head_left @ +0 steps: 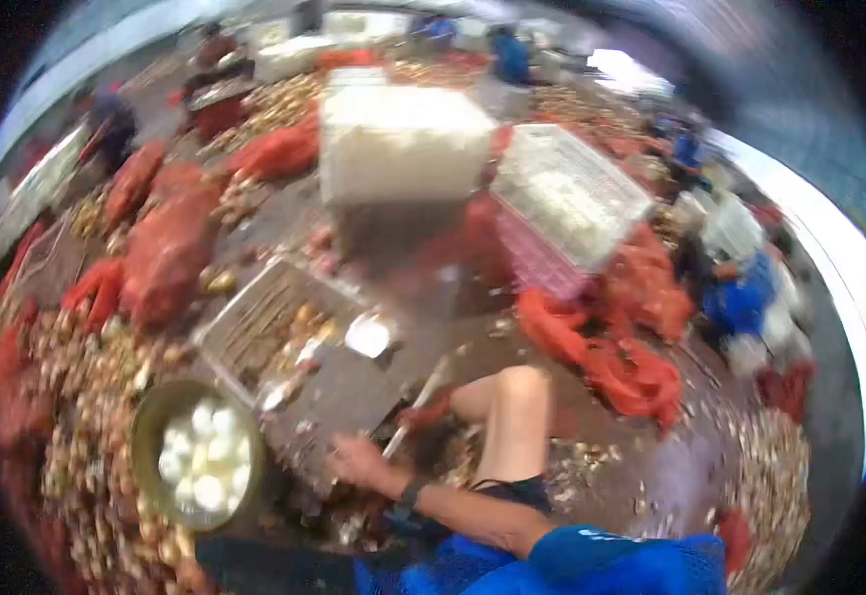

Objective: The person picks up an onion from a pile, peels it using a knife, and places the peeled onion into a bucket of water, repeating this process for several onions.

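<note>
We see the right hand (359,461) low in the middle, reaching out beside a pale rod (433,382) whose lower end lies close to the wrist; blur hides the fingers, so we cannot tell whether they are spread, pressed together or pinching something. The left hand is out of view. Further left, round pale bulbs (203,420), which look like peeled onions, fill a greenish bucket (145,441), and brownish bulbs (306,315) lie in the crate (221,369) beyond the hand. We judge the bulbs firm and fairly light, the pale ones probably slick and easily bruised; we would cup each around its widest part and press gently, while the brownish ones, if their dry skins are on, should give better grip. The rod looks stiff and slim, best held near its lower end. On the blue sleeve (577,555) we notice whitish marks, perhaps print, too blurred for us to read; we can make out no brand or label elsewhere.
</note>
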{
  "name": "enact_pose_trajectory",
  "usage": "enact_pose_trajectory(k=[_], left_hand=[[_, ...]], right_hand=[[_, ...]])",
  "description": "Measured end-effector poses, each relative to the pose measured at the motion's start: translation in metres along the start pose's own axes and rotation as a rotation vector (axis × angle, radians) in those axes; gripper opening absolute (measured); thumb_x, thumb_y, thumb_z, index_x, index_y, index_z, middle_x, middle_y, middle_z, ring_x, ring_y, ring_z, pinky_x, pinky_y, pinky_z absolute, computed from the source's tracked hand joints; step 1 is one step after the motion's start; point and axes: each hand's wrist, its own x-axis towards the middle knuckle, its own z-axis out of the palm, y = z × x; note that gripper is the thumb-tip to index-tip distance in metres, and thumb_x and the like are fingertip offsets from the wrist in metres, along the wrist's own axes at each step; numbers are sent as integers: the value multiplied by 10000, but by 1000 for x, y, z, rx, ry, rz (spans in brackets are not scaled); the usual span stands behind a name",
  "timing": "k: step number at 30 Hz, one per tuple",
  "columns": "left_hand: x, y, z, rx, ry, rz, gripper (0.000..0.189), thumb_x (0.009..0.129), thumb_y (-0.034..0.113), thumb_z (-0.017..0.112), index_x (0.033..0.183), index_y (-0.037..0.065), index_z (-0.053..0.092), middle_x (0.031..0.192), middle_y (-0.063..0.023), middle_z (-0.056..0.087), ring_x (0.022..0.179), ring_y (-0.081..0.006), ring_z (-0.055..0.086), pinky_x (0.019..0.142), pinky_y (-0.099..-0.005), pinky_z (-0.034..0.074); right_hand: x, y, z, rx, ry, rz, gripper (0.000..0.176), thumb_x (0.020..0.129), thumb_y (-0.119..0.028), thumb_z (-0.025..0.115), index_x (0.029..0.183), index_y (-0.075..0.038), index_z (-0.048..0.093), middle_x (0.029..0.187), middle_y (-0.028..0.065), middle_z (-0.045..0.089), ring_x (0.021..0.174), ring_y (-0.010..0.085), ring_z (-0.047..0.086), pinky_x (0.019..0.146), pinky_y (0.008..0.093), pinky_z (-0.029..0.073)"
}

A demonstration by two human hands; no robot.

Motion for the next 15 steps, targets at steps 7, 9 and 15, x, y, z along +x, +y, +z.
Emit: enact_pose_trajectory(k=[7,9,15], left_hand=[[-132,-127,27,163,22,-630,288,881,282,646,928,-1,667,941,-180,672,825,-329,670,700,-453,528],[-145,-237,88,515,-71,-649,355,825,266,691,1024,-22,635,903,-244,664,850,-409,647,747,-468,517],[-156,-192,57,-66,525,-543,371,777,212,717,1015,-41,587,877,-250,642,820,-419,611,747,-470,492]], right_hand=[[3,7,-11,31,95,-49,239,858,-224,654,975,-20,615,787,213,632,707,363,624,637,454,490],[9,19,-9,-36,128,-125,262,864,-230,653,977,-2,591,786,226,625,705,384,619,639,457,487],[7,22,-14,-30,96,-124,326,881,-227,648,1055,37,573,816,253,621,712,421,578,692,438,482]])
